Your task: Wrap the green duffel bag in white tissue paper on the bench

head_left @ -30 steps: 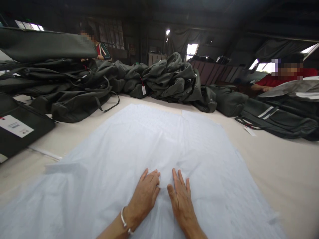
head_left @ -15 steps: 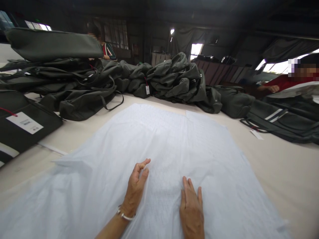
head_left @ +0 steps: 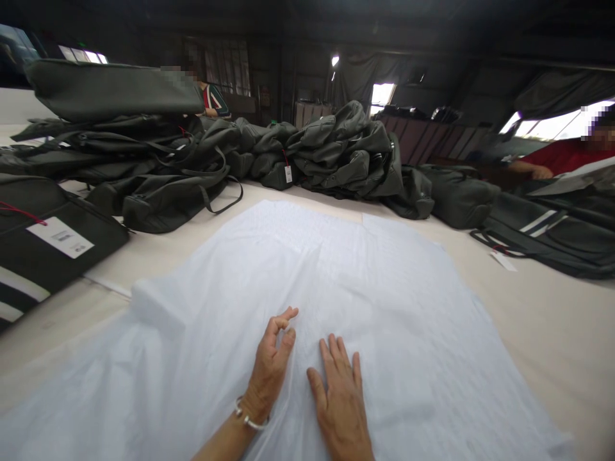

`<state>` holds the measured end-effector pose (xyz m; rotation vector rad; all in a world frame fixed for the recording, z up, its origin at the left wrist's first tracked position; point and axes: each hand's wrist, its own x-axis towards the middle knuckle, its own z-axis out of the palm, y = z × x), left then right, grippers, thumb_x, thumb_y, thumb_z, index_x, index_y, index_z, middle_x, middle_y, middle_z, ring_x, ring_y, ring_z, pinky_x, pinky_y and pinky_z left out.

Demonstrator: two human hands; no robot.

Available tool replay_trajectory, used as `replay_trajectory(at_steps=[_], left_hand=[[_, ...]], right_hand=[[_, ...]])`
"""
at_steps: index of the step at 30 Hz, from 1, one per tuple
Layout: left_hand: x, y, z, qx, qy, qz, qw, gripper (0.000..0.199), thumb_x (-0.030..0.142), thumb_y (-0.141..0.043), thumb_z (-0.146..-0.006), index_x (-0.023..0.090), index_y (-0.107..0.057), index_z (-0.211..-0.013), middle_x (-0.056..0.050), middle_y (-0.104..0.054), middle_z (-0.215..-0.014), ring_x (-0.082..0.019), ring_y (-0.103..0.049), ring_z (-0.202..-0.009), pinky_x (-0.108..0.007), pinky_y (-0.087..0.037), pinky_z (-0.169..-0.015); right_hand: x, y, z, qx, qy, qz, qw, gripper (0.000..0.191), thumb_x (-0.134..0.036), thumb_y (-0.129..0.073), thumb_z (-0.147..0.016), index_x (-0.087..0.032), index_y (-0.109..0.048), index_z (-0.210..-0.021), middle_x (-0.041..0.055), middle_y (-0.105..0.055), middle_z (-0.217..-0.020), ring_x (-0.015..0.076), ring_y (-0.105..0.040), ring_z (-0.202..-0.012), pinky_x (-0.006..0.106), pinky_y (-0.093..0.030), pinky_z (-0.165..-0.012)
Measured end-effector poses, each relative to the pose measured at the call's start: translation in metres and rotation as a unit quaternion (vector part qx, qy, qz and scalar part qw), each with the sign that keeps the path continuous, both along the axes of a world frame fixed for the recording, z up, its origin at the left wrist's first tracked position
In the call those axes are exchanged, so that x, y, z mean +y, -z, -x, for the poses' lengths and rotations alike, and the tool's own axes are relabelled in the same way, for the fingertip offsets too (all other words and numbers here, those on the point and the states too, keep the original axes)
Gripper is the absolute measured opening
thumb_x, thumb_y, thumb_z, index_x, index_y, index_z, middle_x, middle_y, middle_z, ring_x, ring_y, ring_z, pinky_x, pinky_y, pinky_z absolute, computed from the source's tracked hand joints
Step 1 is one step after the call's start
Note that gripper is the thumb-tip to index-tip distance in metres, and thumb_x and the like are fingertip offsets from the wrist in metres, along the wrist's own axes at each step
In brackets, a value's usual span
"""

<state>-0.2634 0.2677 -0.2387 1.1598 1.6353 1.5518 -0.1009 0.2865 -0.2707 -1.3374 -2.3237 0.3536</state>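
Observation:
A large thin whitish sheet (head_left: 394,307), like tissue paper, lies spread and creased over the table before me. My left hand (head_left: 271,358), with a silver bracelet at the wrist, rests on its side at the sheet's middle. Its fingers are curled toward the thumb, closed at a raised fold of the sheet; the exact grip is partly hidden. Just to the right, my right hand (head_left: 341,397) lies palm down on the sheet, fingers stretched out and slightly apart. A small gap separates the two hands.
Dark green bags (head_left: 346,150) are heaped along the table's far side. At the left stands a tagged bag (head_left: 62,211) below a taller stack (head_left: 120,93). A striped bag (head_left: 552,224) lies at the right. One person in red (head_left: 562,157) and another in a striped sleeve (head_left: 214,99) are beyond.
My right hand has slid left across the sheet, closer to my left hand, and its thumb has spread. My left hand keeps its curled pose. The view has shifted slightly.

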Motion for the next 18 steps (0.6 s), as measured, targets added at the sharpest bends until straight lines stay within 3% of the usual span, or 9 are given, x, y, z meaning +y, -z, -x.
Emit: replay_trajectory(at_steps=[3, 6, 9, 12, 15, 18], left_hand=[[0.002, 0.003, 0.0, 0.056, 0.006, 0.007, 0.998, 0.016, 0.037, -0.041, -0.097, 0.023, -0.046, -0.091, -0.011, -0.056, -0.135, -0.023, -0.043, -0.134, -0.051, -0.035, -0.111], [0.002, 0.006, -0.005, 0.19, 0.04, 0.008, 0.981, 0.011, 0.03, -0.041, -0.096, 0.023, -0.048, -0.092, -0.011, -0.058, -0.132, -0.025, -0.044, -0.133, -0.055, -0.034, -0.111], [-0.001, 0.007, -0.017, 0.355, 0.104, 0.005, 0.929, 0.013, 0.018, -0.041, -0.093, 0.021, -0.054, -0.096, -0.011, -0.056, -0.135, -0.026, -0.04, -0.136, -0.059, -0.029, -0.112], [-0.004, 0.008, -0.031, 0.471, 0.145, 0.018, 0.87, 0.023, 0.011, -0.042, -0.089, 0.019, -0.057, -0.105, -0.011, -0.049, -0.143, -0.029, -0.031, -0.141, -0.061, -0.026, -0.113], [-0.003, 0.008, -0.039, 0.522, 0.165, 0.039, 0.836, 0.025, 0.021, -0.043, -0.095, 0.019, -0.058, -0.115, -0.011, -0.05, -0.142, -0.03, -0.03, -0.141, -0.062, -0.024, -0.113], [0.001, 0.001, -0.039, 0.526, 0.183, 0.069, 0.828, 0.033, 0.043, -0.042, -0.099, 0.022, -0.059, -0.119, -0.009, -0.053, -0.139, -0.03, -0.041, -0.135, -0.06, -0.031, -0.11]], right_hand=[[0.007, -0.007, -0.009, 0.018, 0.008, 0.065, 0.998, 0.054, -0.045, -0.031, -0.1, -0.017, -0.036, -0.146, 0.0085, -0.033, -0.152, 0.0263, -0.03, -0.141, 0.056, -0.03, -0.114], [0.014, -0.004, -0.02, 0.02, -0.026, 0.046, 0.998, 0.05, -0.039, -0.031, -0.1, -0.018, -0.039, -0.144, 0.0082, -0.036, -0.151, 0.0253, -0.03, -0.141, 0.055, -0.029, -0.115], [0.017, 0.008, -0.025, 0.006, -0.06, 0.009, 0.998, 0.047, -0.035, -0.035, -0.099, -0.016, -0.044, -0.141, 0.0094, -0.04, -0.148, 0.0263, -0.033, -0.14, 0.056, -0.029, -0.115], [0.017, 0.02, -0.026, 0.016, -0.053, -0.009, 0.998, 0.047, -0.03, -0.034, -0.098, -0.015, -0.042, -0.142, 0.0101, -0.041, -0.148, 0.0251, -0.033, -0.14, 0.055, -0.03, -0.115], [0.017, 0.028, -0.025, 0.042, -0.043, -0.028, 0.998, 0.048, -0.022, -0.032, -0.095, -0.016, -0.044, -0.141, 0.0099, -0.043, -0.147, 0.0241, -0.033, -0.139, 0.055, -0.03, -0.115], [0.016, 0.032, -0.025, 0.091, -0.021, -0.041, 0.995, 0.049, -0.019, -0.029, -0.094, -0.015, -0.043, -0.141, 0.0107, -0.047, -0.144, 0.023, -0.038, -0.137, 0.054, -0.031, -0.115]])
